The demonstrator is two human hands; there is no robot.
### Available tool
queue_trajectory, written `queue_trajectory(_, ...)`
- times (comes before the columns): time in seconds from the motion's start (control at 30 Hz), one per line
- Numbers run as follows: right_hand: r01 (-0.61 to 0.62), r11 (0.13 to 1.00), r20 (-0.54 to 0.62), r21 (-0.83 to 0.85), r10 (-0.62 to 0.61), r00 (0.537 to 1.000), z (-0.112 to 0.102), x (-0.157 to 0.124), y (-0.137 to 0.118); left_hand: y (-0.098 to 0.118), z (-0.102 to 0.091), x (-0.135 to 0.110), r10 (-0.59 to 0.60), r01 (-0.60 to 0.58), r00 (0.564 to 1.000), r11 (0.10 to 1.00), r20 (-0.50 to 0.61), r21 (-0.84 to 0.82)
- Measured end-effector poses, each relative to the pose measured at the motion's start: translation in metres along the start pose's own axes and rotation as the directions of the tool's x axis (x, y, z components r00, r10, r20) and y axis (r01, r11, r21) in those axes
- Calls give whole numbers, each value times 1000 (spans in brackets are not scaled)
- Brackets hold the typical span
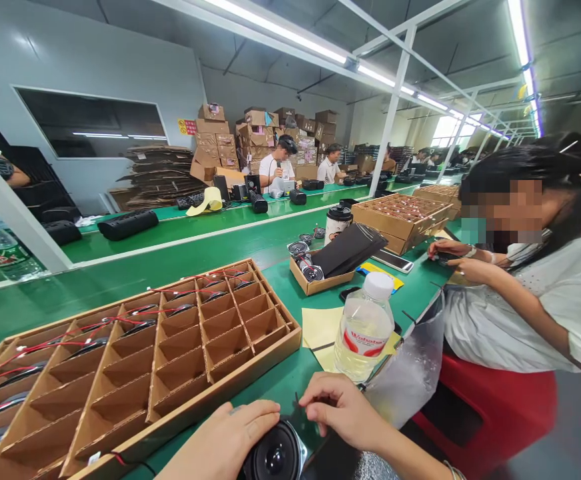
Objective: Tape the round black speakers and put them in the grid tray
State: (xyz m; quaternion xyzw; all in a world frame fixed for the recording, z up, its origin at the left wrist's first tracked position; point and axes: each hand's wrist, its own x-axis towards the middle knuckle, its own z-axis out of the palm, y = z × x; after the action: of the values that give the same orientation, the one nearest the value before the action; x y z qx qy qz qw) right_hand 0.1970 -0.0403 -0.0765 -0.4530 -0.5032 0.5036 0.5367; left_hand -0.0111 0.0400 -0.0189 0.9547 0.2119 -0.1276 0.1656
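Green workbench (280,257); left hand (220,443) lies flat, fingers pressed together against a black loudspeaker (274,457); right hand (343,410) arched, fingers pinching its dark edge.

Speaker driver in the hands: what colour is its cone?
The speaker driver cone is black, shown best in the head view.

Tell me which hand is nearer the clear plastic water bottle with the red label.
The right hand is nearer, just below the clear plastic water bottle. The left hand lies further left, against a round black loudspeaker.
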Motion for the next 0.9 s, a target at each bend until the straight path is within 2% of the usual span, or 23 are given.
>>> queue_trajectory(0.1, -32, 999, -3, 8, 32, 999, 2, 5, -3, 7, -7, -2, -37, 37, 998, 999, 54, 3)
queue_trajectory(0.17, -62, 997, 32, 40, 60, 998, 3, 8, -4, 7, -5, -3, -45, 45, 998, 999, 53, 11)
queue_trajectory(0.3, -52, 997, 111, 61, 45, 993, 2, 11, -7, 3, 3, -4, 27, -22, 996, 998, -80, 63)
queue_trajectory(0.4, -27, 997, 113, 70, 19, 993, 0, 12, -12, 6, 2, -10, 70, -47, 983, 990, -169, 136)
queue_trajectory(0.47, -60, 994, 127, 93, 48, 991, -1, 12, -13, 9, -2, -14, 94, -55, 973, 981, -212, 184)
queue_trajectory(0.6, -171, 978, 135, 120, 154, 979, -5, 10, -8, 12, -2, -17, 141, -68, 964, 950, -225, 304)
queue_trajectory(0.73, -229, 958, 131, 170, 208, 969, -9, 4, 0, 10, 3, -15, 142, -55, 962, 938, -234, 343)
queue_trajectory(0.8, -217, 957, 124, 190, 196, 973, -11, 0, 3, 9, 4, -14, 146, -53, 960, 933, -240, 355)
queue_trajectory(0.9, -126, 972, 91, 199, 110, 990, -14, -5, 6, 11, 4, -15, 155, -46, 954, 922, -257, 384)
